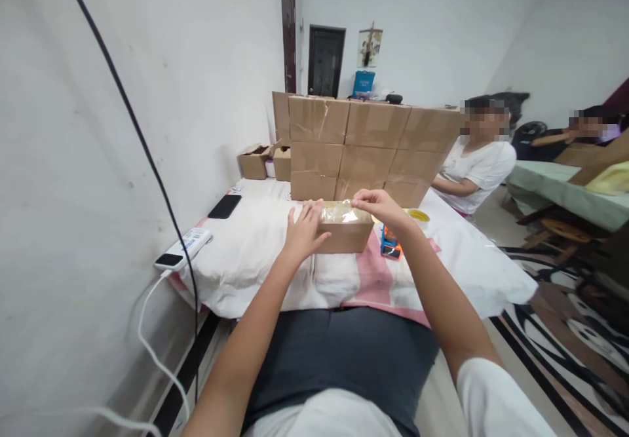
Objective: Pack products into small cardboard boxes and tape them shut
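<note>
A small cardboard box (pixel 343 238) sits on the cloth-covered table in front of me, with shiny clear tape (pixel 339 212) along its top. My left hand (pixel 303 230) rests on the box's left end, fingers spread and pointing away from me. At the right end of the top, my right hand (pixel 376 206) has its thumb and fingertips pinched together at the tape. An orange and blue tape dispenser (pixel 391 243) lies just right of the box, partly behind my right forearm. Beyond it is a yellow tape roll (pixel 419 215).
Stacked cardboard boxes (pixel 368 155) form a wall behind the small box. Open boxes (pixel 254 162) stand at the back left. A black phone (pixel 225 206) and a white power strip (pixel 191 244) lie left. A person (pixel 479 162) sits at the right; another is farther back.
</note>
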The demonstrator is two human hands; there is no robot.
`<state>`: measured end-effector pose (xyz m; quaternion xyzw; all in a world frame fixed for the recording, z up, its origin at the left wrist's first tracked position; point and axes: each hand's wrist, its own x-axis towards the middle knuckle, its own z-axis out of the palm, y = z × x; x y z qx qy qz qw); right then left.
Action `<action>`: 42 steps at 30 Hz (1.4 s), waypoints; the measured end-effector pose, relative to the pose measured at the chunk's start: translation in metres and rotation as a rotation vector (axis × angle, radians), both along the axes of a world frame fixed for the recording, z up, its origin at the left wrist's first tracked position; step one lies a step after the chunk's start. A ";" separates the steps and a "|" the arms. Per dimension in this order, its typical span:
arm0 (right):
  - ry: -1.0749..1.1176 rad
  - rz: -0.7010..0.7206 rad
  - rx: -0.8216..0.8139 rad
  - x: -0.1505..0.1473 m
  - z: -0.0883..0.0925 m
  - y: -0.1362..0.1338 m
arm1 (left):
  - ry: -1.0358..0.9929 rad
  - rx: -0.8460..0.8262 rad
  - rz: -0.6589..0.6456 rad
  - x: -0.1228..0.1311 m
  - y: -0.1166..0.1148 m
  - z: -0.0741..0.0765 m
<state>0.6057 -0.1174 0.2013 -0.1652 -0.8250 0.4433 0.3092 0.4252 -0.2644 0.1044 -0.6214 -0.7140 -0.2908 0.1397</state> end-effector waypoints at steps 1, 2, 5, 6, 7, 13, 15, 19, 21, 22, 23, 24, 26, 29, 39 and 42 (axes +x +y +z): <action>-0.026 0.019 -0.040 -0.007 0.000 0.009 | 0.047 -0.055 -0.003 0.000 0.006 0.002; -0.055 0.026 -0.069 -0.014 -0.003 0.017 | 0.067 -0.088 -0.001 0.001 0.010 0.003; -0.158 -0.006 -0.092 -0.036 -0.017 0.040 | 0.077 -0.059 0.025 0.007 0.013 0.000; -0.190 -0.029 -0.086 -0.042 -0.023 0.047 | 0.087 -0.035 0.036 0.009 0.013 -0.002; -0.219 -0.051 -0.081 -0.048 -0.028 0.052 | 0.100 -0.014 0.040 0.012 0.013 -0.003; -0.293 -0.114 -0.064 -0.062 -0.045 0.064 | 0.150 -0.035 -0.039 0.029 0.024 -0.008; -0.306 -0.129 -0.066 -0.062 -0.046 0.064 | 0.133 -0.046 -0.039 0.033 0.027 -0.013; -0.306 -0.158 -0.061 -0.062 -0.049 0.064 | 0.113 -0.052 -0.024 0.038 0.029 -0.024; -0.284 -0.166 -0.058 -0.062 -0.052 0.063 | 0.114 -0.053 -0.019 0.040 0.027 -0.027; -0.267 -0.167 -0.057 -0.061 -0.054 0.063 | 0.114 -0.053 -0.016 0.041 0.027 -0.028; -0.248 -0.167 -0.056 -0.060 -0.055 0.062 | 0.113 -0.051 -0.012 0.041 0.026 -0.028; -0.226 -0.165 -0.054 -0.059 -0.056 0.061 | 0.113 -0.048 -0.008 0.041 0.025 -0.028; -0.175 -0.156 -0.053 -0.058 -0.057 0.060 | 0.113 -0.043 -0.003 0.042 0.025 -0.027; -0.076 -0.157 -0.047 -0.055 -0.056 0.062 | 0.111 -0.035 0.006 0.042 0.024 -0.027; 0.114 -0.051 -0.105 -0.036 -0.043 0.065 | 0.108 -0.021 0.072 0.046 0.026 -0.031; 0.125 -0.009 -0.091 -0.039 -0.042 0.071 | 0.100 -0.016 0.097 0.047 0.027 -0.031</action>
